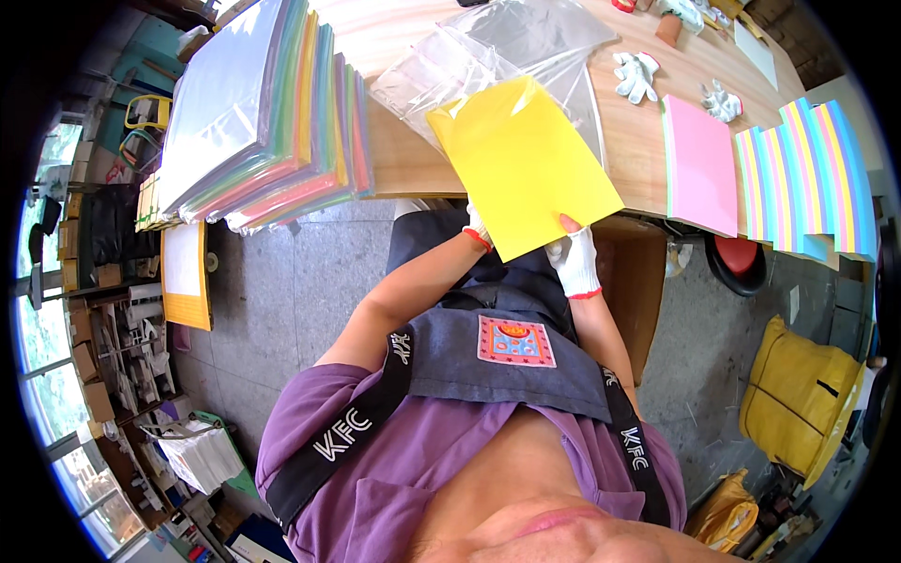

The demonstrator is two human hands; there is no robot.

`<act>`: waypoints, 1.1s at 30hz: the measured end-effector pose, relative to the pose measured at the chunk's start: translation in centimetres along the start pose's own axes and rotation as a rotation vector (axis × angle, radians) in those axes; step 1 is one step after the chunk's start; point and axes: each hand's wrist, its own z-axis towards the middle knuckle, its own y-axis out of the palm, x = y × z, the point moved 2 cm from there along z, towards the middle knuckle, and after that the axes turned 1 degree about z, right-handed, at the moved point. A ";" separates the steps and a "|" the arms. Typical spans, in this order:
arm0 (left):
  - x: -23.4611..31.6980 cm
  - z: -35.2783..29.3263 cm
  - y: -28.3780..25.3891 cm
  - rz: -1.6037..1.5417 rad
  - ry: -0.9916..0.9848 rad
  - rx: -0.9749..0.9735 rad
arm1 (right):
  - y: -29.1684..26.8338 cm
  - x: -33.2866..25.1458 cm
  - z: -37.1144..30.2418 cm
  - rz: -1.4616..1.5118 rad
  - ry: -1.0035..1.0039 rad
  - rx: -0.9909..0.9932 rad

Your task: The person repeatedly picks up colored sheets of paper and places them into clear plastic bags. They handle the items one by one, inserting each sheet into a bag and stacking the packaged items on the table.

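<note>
A pad-sized stack of yellow paper is tilted over the table's near edge and above my lap. Its far end lies against clear plastic bags; whether it is inside one I cannot tell. My right hand, in a white glove with a bare thumb tip, grips the near right corner, thumb on top. At the left edge is my left hand, gloved with a red cuff; the paper hides most of its fingers, which seem to hold the stack from below.
Tall piles of bagged coloured paper stand at the table's left. To the right are a pink paper stack and striped multicoloured stacks. Two white gloves lie beyond, one glove nearer the bags. A cardboard box stands below the table edge.
</note>
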 end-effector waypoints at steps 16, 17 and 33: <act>1.3 -3.8 -2.5 -0.503 0.169 0.332 | -1.7 0.3 -2.9 -0.036 0.059 -0.008; 4.1 -4.9 -0.3 -0.536 0.315 0.287 | -1.2 0.4 -2.7 -0.038 0.034 0.020; -3.5 -5.2 -4.7 -0.456 -0.097 -0.005 | 0.5 1.7 -3.2 -0.038 0.055 0.034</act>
